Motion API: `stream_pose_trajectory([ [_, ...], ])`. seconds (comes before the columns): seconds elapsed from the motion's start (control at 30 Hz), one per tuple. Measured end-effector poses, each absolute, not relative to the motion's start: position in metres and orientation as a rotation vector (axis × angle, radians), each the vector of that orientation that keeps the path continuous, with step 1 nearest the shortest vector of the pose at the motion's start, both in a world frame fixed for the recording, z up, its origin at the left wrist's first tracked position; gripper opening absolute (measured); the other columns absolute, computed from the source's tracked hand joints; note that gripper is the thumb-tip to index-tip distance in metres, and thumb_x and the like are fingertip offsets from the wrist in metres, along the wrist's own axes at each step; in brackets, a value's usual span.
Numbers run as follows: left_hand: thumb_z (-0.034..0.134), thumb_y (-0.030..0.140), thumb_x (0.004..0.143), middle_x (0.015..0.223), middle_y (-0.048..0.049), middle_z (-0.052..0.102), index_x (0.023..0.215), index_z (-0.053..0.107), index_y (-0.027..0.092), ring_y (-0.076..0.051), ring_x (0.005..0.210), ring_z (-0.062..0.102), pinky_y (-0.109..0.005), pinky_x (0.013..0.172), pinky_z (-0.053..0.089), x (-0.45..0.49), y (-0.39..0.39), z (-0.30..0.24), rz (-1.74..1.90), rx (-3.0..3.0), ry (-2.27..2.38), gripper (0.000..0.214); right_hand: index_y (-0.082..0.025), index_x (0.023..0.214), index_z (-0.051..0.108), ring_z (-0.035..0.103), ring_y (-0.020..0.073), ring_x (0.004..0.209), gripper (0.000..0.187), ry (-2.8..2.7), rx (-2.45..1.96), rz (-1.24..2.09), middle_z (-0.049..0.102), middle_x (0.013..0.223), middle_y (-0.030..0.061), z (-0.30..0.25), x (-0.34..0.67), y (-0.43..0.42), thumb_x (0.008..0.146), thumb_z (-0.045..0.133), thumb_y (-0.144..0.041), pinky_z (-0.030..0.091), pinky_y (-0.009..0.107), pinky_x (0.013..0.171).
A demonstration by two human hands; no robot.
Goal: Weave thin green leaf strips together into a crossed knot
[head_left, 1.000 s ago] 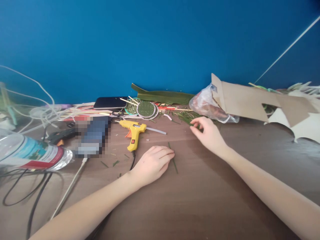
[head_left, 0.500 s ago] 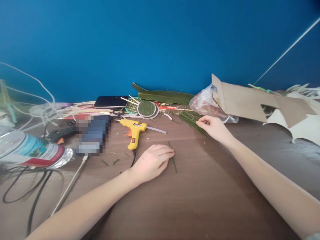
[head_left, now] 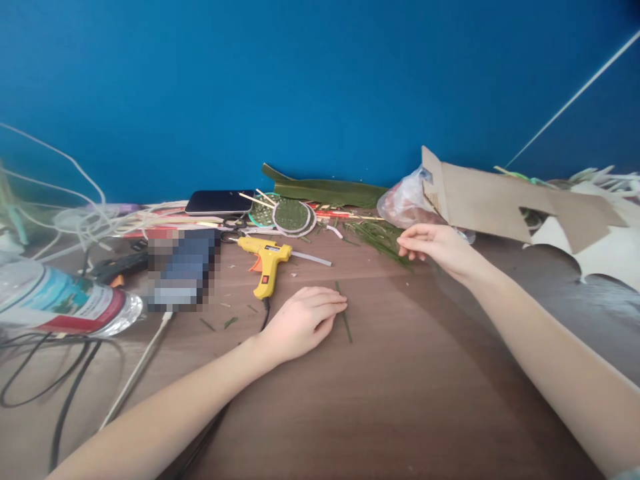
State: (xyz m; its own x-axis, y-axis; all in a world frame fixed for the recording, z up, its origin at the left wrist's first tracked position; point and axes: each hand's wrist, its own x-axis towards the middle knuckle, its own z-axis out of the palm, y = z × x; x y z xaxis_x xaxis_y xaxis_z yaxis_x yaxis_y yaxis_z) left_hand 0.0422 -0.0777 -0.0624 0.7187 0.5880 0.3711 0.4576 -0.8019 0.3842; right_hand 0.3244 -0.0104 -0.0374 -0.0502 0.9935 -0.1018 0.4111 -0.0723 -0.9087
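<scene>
One tabletop [head_left: 400, 400]: picking step apparently in hand.
Right hand [head_left: 443, 248], fingers curled together, contents unclear, at the green strip pile [head_left: 377, 237]; left hand [head_left: 305, 321], fingertips on one loose strip [head_left: 347, 328], grip unclear. Next move calls for single-strip separation.

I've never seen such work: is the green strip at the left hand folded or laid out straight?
Laid out straight: both ends of the green strip show in line, though the left hand hides part.

Left hand [head_left: 306, 320] against thin green strip [head_left: 347, 325]
</scene>
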Motion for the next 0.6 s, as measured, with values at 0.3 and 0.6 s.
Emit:
stream_pose_trajectory([
  [0.3,0.045,0.018,0.089,0.102,-0.0049,0.065,0.099,0.059,0.016,-0.017,0.098,0.057,-0.029,0.087,0.046,0.043,-0.079,-0.061,0.689,2.900,0.699,0.017,-0.015,0.071,0.060,0.051,0.0107,0.052,0.019,-1.408,-1.576,1.135,0.067,0.068,0.0061,-0.028,0.329,-0.012,0.065,0.067,-0.032,0.033,0.024,0.045],
  [0.6,0.039,0.007,0.088,0.074,-0.0021,0.056,0.076,0.053,0.015,-0.015,0.069,0.050,-0.028,0.062,0.038,0.055,-0.071,-0.050,0.395,3.341,0.501,0.020,-0.016,0.072,0.059,0.050,0.0097,0.052,0.021,-1.409,-1.542,1.140,0.066,0.065,0.0044,-0.031,0.330,-0.006,0.064,0.068,-0.033,0.033,0.023,0.046],
])
